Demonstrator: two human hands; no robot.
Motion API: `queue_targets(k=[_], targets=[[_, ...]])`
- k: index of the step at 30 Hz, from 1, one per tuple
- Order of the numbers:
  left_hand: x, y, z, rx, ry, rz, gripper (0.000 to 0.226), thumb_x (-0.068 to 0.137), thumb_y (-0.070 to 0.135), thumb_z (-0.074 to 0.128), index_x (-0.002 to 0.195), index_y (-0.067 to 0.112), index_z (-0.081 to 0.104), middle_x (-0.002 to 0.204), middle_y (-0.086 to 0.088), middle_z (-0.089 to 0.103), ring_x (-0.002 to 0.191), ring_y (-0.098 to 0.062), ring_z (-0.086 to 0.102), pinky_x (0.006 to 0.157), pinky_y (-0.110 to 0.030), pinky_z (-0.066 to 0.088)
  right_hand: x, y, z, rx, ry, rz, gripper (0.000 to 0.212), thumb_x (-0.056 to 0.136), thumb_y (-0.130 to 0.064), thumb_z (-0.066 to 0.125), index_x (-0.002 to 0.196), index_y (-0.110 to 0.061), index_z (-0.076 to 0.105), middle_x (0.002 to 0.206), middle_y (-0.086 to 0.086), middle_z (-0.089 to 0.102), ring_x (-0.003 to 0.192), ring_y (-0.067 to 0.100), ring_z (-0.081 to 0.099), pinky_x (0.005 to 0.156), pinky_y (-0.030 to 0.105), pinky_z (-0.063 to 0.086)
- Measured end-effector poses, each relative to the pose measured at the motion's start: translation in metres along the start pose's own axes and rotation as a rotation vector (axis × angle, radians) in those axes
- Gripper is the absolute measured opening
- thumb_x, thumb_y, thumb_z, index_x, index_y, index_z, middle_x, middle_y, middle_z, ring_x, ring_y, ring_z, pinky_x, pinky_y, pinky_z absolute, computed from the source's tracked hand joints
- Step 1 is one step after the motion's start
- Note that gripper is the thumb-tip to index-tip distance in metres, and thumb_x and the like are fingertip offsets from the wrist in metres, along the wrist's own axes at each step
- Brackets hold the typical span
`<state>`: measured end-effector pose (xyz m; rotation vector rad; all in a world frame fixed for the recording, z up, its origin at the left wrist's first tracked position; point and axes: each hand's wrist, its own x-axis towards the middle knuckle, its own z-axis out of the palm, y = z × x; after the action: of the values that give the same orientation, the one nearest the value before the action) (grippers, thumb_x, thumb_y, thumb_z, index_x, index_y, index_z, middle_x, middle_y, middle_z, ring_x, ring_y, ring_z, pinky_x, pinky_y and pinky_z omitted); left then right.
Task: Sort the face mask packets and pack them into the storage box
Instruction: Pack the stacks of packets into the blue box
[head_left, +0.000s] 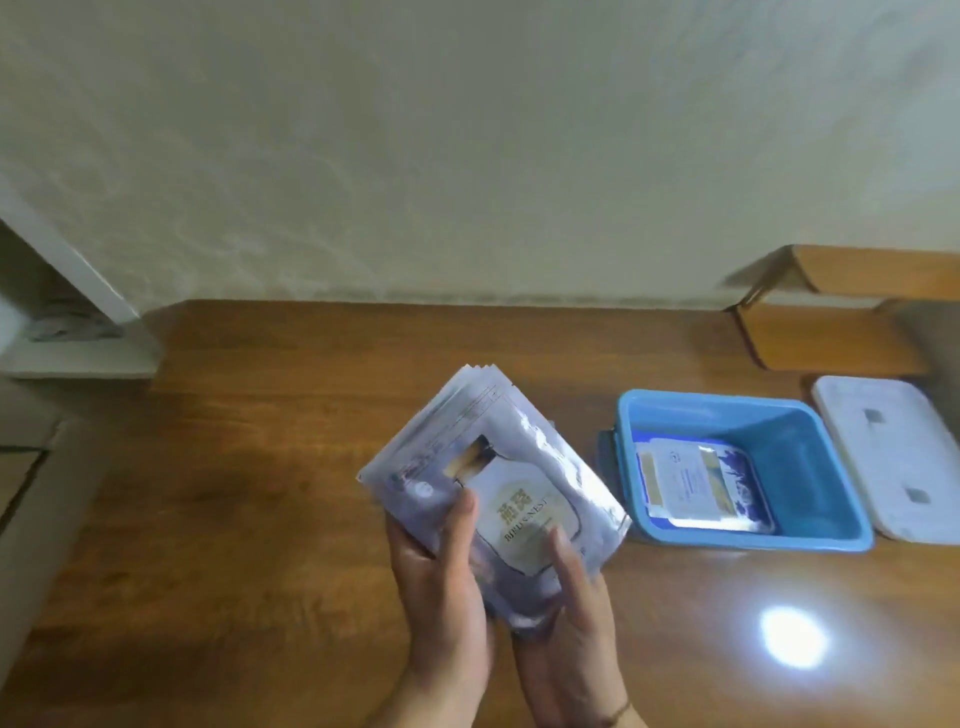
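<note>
Face mask packets (493, 483), glossy silver-lilac foil rectangles, are sitting in a fanned stack at frame center, their number unclear. Left hand (441, 587) and right hand (566, 618) are both gripping its lower end. One packet (698, 483) is lying inside the rectangular blue plastic storage box (810, 462) at right, beside one white lid (893, 457). Open wooden tabletop (234, 493) is stretching left.

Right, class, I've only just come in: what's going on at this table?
A person holds a stack of face mask packets above the wooden table, gripping it with the left hand and the right hand. To the right stands an open blue storage box with at least one packet already lying inside. Its white lid lies beside it, further right.
</note>
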<state>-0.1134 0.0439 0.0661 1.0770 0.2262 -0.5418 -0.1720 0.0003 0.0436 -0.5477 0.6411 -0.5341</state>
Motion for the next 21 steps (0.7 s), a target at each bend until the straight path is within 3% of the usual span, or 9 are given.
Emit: queue_targets(k=[3,5,7,9,12,14,18,21], targets=[[0.001,-0.008,0.003,-0.021,-0.109,-0.011,0.062,0.066,0.019,0.081,0.124,0.025,0.058,0.117,-0.016,0.068,0.102,-0.033,0.069,0.085,-0.051,0.055,0.002,-0.026,-0.015,-0.063,0.105,-0.095,0.077,0.054,-0.036,0.091,0.121,-0.008,0.064,0.12,0.024,0.065,0.11,0.039,0.064,0.091,0.057,0.05],[0.007,-0.013,-0.001,-0.016,-0.205,-0.044,0.084,0.047,0.031,0.094,0.123,0.019,0.061,0.117,-0.018,0.067,0.105,-0.035,0.068,0.087,-0.052,0.053,0.0,-0.043,-0.035,-0.101,0.131,-0.102,0.08,0.056,-0.032,0.089,0.125,-0.005,0.059,0.12,0.027,0.064,0.11,0.041,0.063,0.093,0.059,0.049],[0.012,-0.014,-0.002,0.019,-0.308,-0.093,0.093,0.029,0.038,0.098,0.113,0.015,0.065,0.107,-0.017,0.07,0.094,-0.035,0.069,0.079,-0.046,0.055,-0.001,-0.062,-0.06,-0.2,0.174,-0.137,0.08,0.056,-0.033,0.088,0.124,-0.003,0.059,0.117,0.027,0.065,0.109,0.043,0.063,0.097,0.062,0.045],[0.014,-0.013,0.001,0.154,-0.422,-0.179,0.101,0.024,0.037,0.099,0.117,0.018,0.061,0.106,-0.014,0.072,0.091,-0.034,0.07,0.073,-0.04,0.058,-0.006,-0.083,-0.082,-0.356,0.239,-0.185,0.086,0.048,-0.04,0.091,0.12,-0.003,0.061,0.111,0.025,0.069,0.104,0.039,0.066,0.091,0.052,0.053],[0.002,-0.019,0.019,0.588,-0.568,-0.143,0.089,0.048,0.045,0.085,0.129,0.034,0.051,0.11,0.009,0.073,0.101,-0.013,0.07,0.078,-0.021,0.055,-0.015,-0.114,-0.113,-0.547,0.314,-0.204,0.074,0.044,-0.035,0.083,0.11,-0.007,0.066,0.099,0.02,0.073,0.091,0.032,0.071,0.072,0.033,0.059],[-0.009,-0.029,0.042,0.754,-0.604,-0.063,0.081,0.062,0.055,0.073,0.135,0.042,0.04,0.107,0.025,0.068,0.098,0.001,0.067,0.076,-0.01,0.049,-0.018,-0.139,-0.126,-0.636,0.315,-0.202,0.067,0.045,-0.035,0.08,0.106,-0.01,0.067,0.094,0.014,0.075,0.088,0.029,0.072,0.066,0.028,0.058],[-0.006,-0.055,0.099,0.831,-0.618,-0.042,0.064,0.085,0.057,0.063,0.134,0.058,0.023,0.113,0.022,0.066,0.102,0.007,0.063,0.077,-0.009,0.048,0.007,-0.206,-0.142,-0.712,0.225,-0.178,0.067,0.054,-0.041,0.089,0.11,-0.01,0.067,0.1,0.013,0.075,0.094,0.032,0.071,0.082,0.046,0.057],[0.008,-0.069,0.136,1.075,-0.629,0.034,0.056,0.09,0.058,0.049,0.128,0.069,0.009,0.122,0.027,0.06,0.105,0.007,0.061,0.084,-0.012,0.05,0.05,-0.247,-0.156,-0.762,0.176,-0.084,0.044,0.074,-0.018,0.08,0.115,-0.011,0.065,0.106,0.011,0.074,0.102,0.032,0.069,0.091,0.05,0.054]])
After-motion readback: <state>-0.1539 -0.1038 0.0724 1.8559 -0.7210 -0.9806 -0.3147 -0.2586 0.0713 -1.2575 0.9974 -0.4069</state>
